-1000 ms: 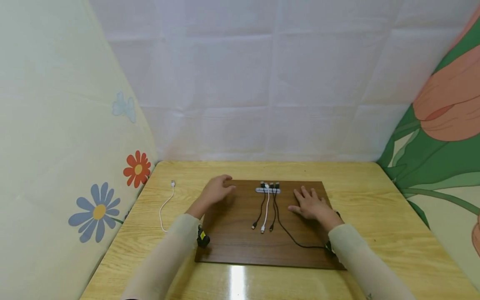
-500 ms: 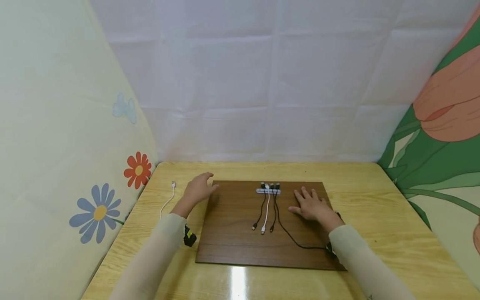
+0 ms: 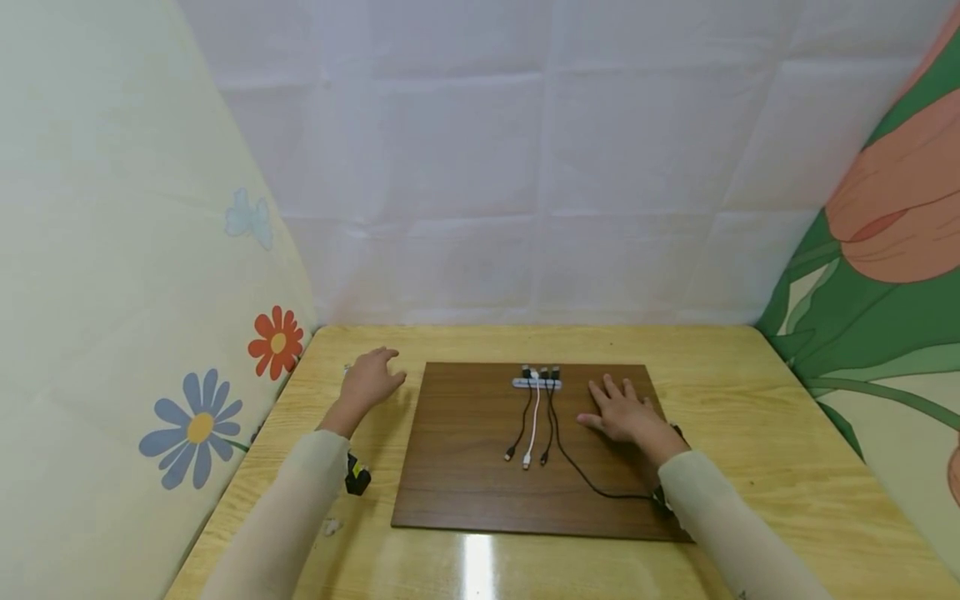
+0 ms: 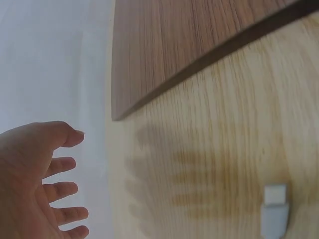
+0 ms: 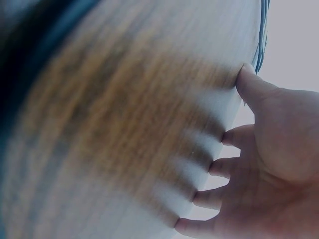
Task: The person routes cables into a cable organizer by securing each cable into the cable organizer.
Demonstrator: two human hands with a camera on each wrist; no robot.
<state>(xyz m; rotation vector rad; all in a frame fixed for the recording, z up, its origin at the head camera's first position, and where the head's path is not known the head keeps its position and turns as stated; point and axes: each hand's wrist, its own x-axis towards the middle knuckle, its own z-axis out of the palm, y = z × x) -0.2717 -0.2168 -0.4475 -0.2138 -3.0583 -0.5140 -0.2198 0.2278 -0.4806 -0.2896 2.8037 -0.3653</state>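
My left hand (image 3: 367, 383) hovers over the table, left of the brown wooden board (image 3: 465, 487), with its fingers apart and holding nothing. Below it lies a white USB cable, mostly hidden by the hand and arm; its plug (image 4: 274, 211) shows in the left wrist view. My right hand (image 3: 621, 414) rests with spread fingers on the board's right part. Between the hands, a pale cable clip (image 3: 517, 383) near the board's far edge holds a white cable (image 3: 533, 425) and several black cables. One longer black cable (image 3: 581, 471) runs right, under the right wrist.
The light wooden table (image 3: 750, 467) extends around the board. A white cloth (image 3: 480, 167) hangs behind it, with flower-patterned cloths at both sides. A small pale item (image 3: 332, 527), too indistinct to name, lies beside the left sleeve.
My left hand has moved left, from above the board's left edge to above the table, and now covers most of the loose white cable. The right hand has stayed in place.
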